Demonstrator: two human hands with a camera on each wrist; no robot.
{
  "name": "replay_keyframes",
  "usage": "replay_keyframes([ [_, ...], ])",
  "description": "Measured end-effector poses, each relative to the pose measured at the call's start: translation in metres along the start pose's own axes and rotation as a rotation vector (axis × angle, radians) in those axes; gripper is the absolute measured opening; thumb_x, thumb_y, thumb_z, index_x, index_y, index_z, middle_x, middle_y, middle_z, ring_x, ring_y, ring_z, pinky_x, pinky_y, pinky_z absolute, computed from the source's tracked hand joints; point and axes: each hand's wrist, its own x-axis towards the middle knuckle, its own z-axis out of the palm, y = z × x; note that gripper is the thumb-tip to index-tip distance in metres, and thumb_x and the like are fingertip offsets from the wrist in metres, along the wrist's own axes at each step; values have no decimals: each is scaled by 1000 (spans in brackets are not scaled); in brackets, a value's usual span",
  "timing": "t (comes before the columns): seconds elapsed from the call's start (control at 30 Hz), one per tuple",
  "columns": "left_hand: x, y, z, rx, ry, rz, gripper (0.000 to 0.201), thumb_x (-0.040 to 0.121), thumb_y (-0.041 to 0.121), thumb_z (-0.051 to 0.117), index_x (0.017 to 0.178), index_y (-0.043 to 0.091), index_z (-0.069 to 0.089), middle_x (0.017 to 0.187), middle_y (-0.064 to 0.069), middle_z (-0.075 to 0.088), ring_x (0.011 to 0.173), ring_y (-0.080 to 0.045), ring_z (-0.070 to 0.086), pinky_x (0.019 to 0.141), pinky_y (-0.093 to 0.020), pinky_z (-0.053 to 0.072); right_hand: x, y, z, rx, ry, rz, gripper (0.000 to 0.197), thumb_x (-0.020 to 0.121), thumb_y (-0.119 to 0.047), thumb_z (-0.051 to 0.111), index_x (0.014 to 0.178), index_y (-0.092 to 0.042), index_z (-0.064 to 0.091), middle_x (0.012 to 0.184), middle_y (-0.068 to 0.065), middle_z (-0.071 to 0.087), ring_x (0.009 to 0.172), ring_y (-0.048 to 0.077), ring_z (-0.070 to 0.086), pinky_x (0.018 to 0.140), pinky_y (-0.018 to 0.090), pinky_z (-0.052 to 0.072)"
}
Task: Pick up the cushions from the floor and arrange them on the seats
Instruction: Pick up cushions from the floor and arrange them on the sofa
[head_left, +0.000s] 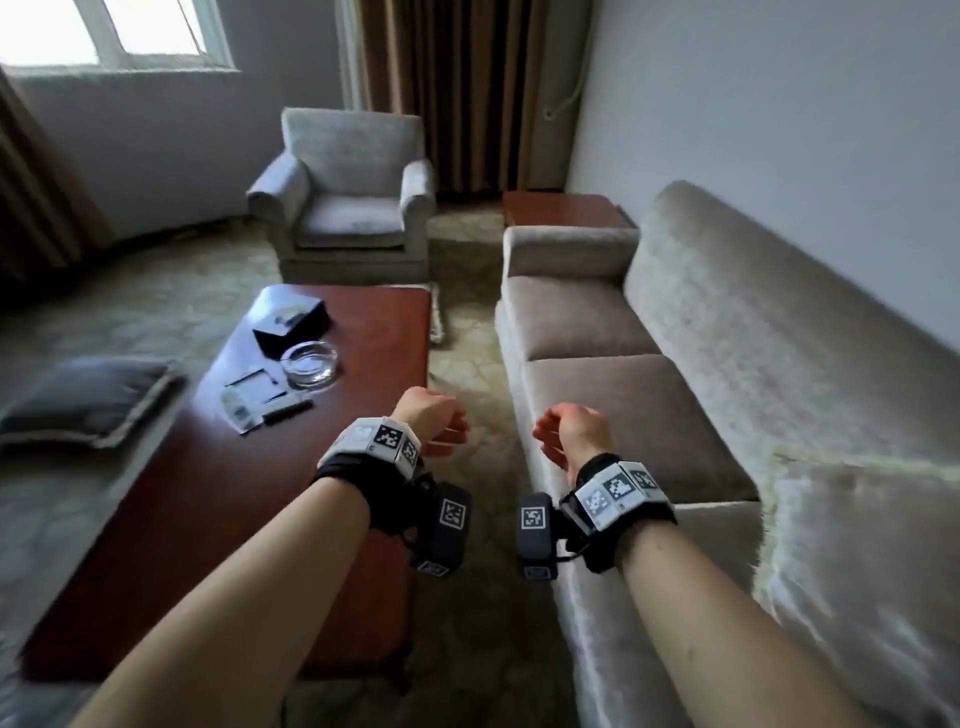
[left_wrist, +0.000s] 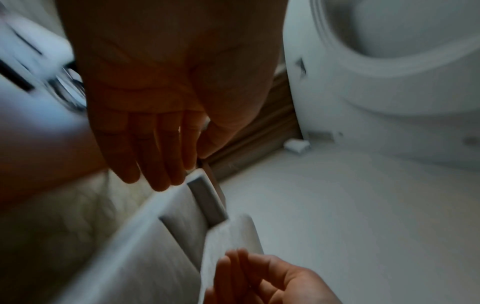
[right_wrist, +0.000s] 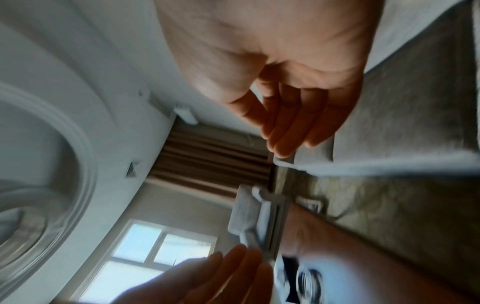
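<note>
A grey cushion (head_left: 88, 400) with a pale fringe lies on the floor left of the coffee table. The fringed edge of another cushion (head_left: 436, 312) shows on the floor past the table's far right corner. A pale cushion (head_left: 862, 571) rests on the near end of the sofa (head_left: 628, 410). My left hand (head_left: 447, 431) and right hand (head_left: 545, 436) hover side by side in the gap between table and sofa, palms facing each other, fingers relaxed, holding nothing. The wrist views show loose, empty fingers (left_wrist: 155, 156) (right_wrist: 293, 125).
The dark wooden coffee table (head_left: 182, 519) carries a black box (head_left: 291, 322), a glass ashtray (head_left: 310, 361), papers and a pen. A grey armchair (head_left: 348, 208) stands at the back. A small wooden side table (head_left: 561, 208) sits beyond the sofa arm. Patterned carpet runs between table and sofa.
</note>
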Motion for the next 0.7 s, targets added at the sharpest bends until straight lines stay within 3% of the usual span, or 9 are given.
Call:
replay_keyframes([
  [0.17, -76, -79, -202, -83, 263, -72, 23, 93, 6, 47, 72, 11, 55, 67, -7, 60, 53, -17, 58, 59, -22, 42, -110, 52, 187, -101, -341, 90, 28, 93, -8, 45, 68, -15, 55, 45, -3, 59, 37, 9, 56, 51, 20, 39],
  [0.37, -204, -185, -413, -195, 604, -135, 27, 97, 11, 40, 74, 13, 52, 71, -3, 59, 59, -14, 56, 59, -22, 40, -268, 131, 373, -204, -696, 195, 31, 99, -12, 39, 71, -14, 53, 68, 3, 57, 58, 17, 57, 58, 23, 38],
  [0.53, -304, -277, -532, -344, 854, -221, 26, 96, 11, 42, 73, 13, 52, 71, -2, 59, 62, -16, 57, 62, -23, 40, -380, 205, 473, -351, -897, 295, 32, 99, -13, 38, 70, -15, 51, 61, 1, 60, 59, 15, 57, 57, 22, 38],
  [0.7, -354, -353, -607, -503, 978, -269, 26, 96, 12, 43, 72, 14, 53, 70, -3, 60, 62, -16, 58, 62, -23, 42, -455, 257, 554, -510, -1014, 301, 27, 96, -11, 41, 72, -14, 53, 70, 1, 59, 61, 13, 59, 58, 23, 42],
])
